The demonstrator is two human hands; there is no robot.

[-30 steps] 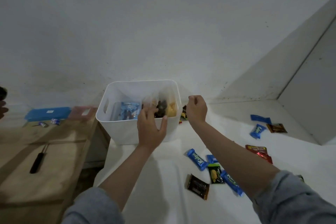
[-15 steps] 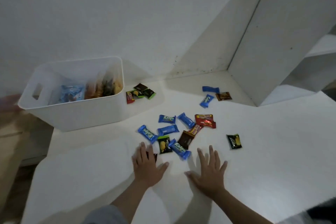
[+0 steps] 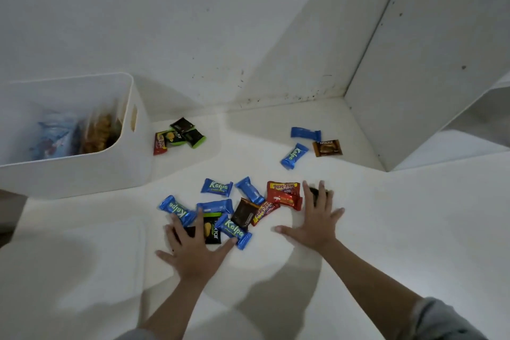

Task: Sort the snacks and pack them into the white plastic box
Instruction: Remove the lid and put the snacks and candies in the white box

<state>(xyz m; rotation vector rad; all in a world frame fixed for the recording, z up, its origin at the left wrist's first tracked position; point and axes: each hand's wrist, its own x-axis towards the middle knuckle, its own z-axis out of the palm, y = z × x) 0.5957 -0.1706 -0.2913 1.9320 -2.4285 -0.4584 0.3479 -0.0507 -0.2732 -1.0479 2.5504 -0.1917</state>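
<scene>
Plainly, a careless sweep could mix the kinds again: the left hand (image 3: 193, 254) and right hand (image 3: 314, 225) lie flat with fingers spread, touching the loose pile of snacks (image 3: 234, 210) on the worktop (image 3: 386, 229). Blue Kalpa bars, red Beng-Beng packs and dark wrappers overlap there; others lie scattered. The white plastic box (image 3: 82, 174), partly filled, stands far left.

Both forearms reach forward; left hand (image 3: 193, 251) and right hand (image 3: 314, 222) lie palm down, fingers straight and spread apart.
</scene>
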